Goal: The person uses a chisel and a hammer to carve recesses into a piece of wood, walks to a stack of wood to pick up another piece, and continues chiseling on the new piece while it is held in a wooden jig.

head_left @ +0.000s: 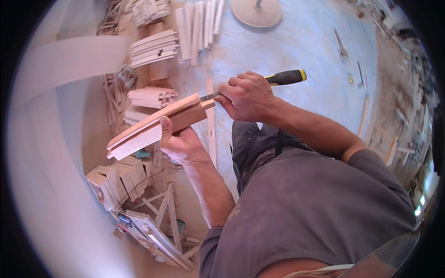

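Wood block [157, 125], pale, stepped, held at centre left of the frame, clasped from below by the left hand [178, 141]. Chisel [278, 78], black-and-yellow handle, gripped firmly by the right hand [245, 97]; blade [209, 96] set against the block's right end. Risk judged: the blade is aimed toward the left hand's fingers, so a slip off the grain could cut them, or the block could twist in the unsupported grasp. Slat stacks [153, 48] noted at upper left, more at lower left; round base [257, 11] at top centre; dusty floor [315, 41] behind. No packages, labels or signs are seen.
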Demonstrator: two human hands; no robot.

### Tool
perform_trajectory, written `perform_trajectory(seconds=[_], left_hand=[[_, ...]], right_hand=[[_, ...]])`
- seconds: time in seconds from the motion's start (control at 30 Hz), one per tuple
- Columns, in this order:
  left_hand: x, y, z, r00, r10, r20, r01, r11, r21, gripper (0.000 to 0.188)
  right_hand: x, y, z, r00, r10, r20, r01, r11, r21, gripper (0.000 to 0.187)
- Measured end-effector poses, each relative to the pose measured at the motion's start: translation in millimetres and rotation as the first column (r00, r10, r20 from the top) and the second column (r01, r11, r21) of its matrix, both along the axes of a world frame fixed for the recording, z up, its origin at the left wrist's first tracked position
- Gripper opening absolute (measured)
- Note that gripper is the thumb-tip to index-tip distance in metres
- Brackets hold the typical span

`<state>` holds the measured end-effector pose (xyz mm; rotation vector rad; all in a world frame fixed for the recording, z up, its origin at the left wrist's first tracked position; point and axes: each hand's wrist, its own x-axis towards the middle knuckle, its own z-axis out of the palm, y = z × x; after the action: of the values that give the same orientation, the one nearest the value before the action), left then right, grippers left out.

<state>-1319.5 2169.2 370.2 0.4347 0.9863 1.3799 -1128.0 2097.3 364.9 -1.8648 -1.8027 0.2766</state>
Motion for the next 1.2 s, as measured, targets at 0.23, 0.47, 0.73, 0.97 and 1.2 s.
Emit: perform_trajectory(seconds=[0.23, 0.47, 0.73, 0.97, 1.2], left_hand=[[14, -78, -20, 1.0, -0.001, -0.028, -0.009, 0.941, -0.339, 0.051], [-38, -153, -129, 0.986, -0.141, -0.091, 0.047, 0.752, -0.657, 0.04], [-131, -166, -255, 0.706, -0.689, -0.163, 0.291, 0.492, -0.82, 0.037], [-235, -121, -304, -0.003, -0.95, -0.311, 0.354, 0.29, -0.889, 0.054], [-248, -68, -306, -0.007, -0.994, -0.105, 0.432, 0.091, -0.897, 0.062]], right_hand=[[15, -106, 0, 1.0, 0.029, 0.004, -0.028, 0.981, -0.191, 0.021], [12, -224, -33, 0.978, -0.186, -0.098, 0.089, 0.788, -0.61, 0.029], [-9, -295, -99, 0.918, -0.39, 0.07, 0.249, 0.431, -0.867, 0.037], [-48, -237, -96, 0.855, -0.517, 0.033, 0.252, 0.36, -0.898, 0.039], [-69, -260, -111, 0.82, -0.572, 0.042, 0.294, 0.357, -0.887, 0.04]])
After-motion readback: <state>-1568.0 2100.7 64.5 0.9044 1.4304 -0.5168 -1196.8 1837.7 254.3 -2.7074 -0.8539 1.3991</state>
